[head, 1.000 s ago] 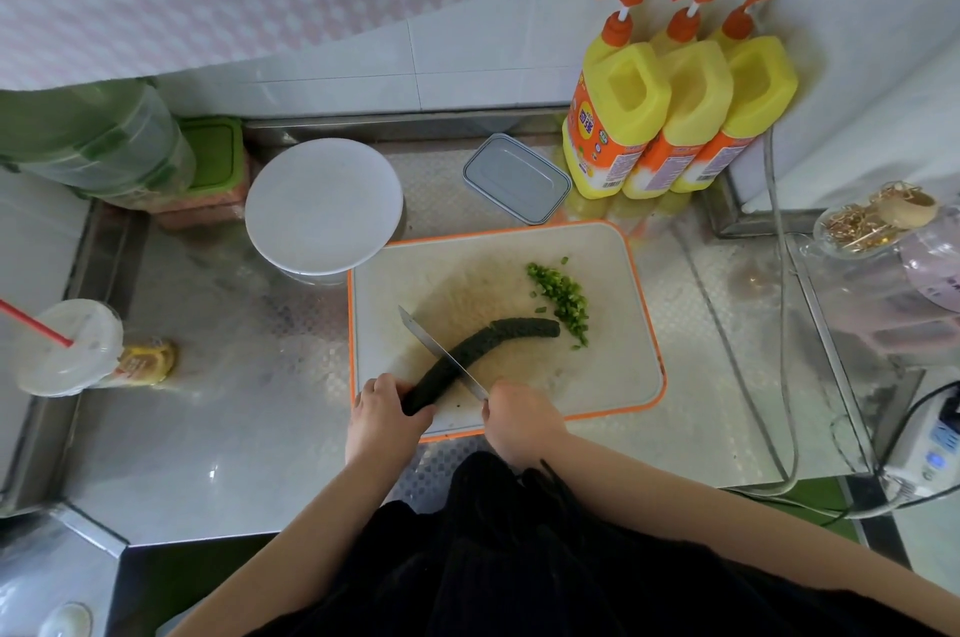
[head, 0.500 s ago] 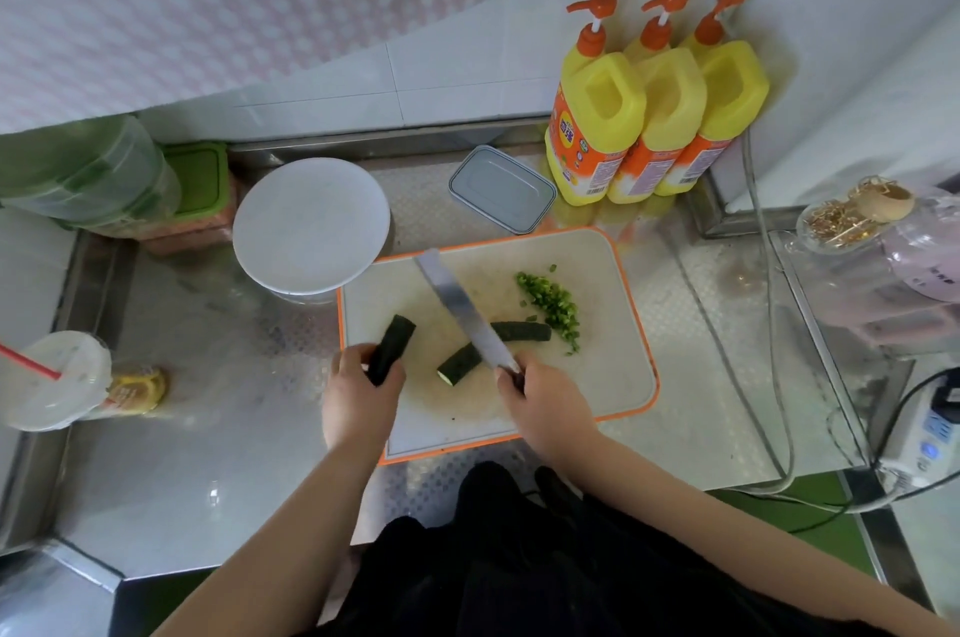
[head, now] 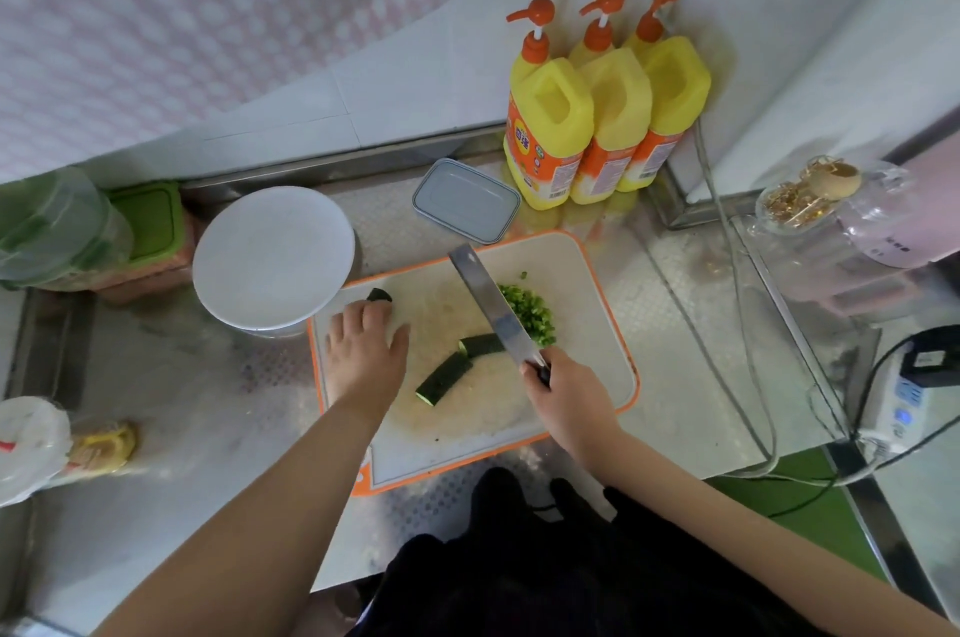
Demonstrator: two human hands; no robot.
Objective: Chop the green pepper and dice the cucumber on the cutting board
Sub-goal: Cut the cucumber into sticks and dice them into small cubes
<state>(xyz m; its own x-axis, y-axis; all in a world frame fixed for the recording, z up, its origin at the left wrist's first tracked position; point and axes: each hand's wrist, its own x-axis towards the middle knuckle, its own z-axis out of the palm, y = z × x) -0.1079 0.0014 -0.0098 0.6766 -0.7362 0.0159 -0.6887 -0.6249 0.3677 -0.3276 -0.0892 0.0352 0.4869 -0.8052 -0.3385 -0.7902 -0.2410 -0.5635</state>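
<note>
You were dicing: your right hand (head: 563,389) gripped the knife (head: 493,306), your left hand (head: 363,348) covered a cucumber piece (head: 380,295) (grip unclear); next, steady the cucumber (head: 444,376).

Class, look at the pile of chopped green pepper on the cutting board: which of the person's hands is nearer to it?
Right. The right hand grips the knife just below the chopped green pepper; the left hand is across the board, at its left edge.

The left hand (head: 363,350) hides most of one cucumber piece (head: 380,295); the knife (head: 491,306) covers another's end.
</note>
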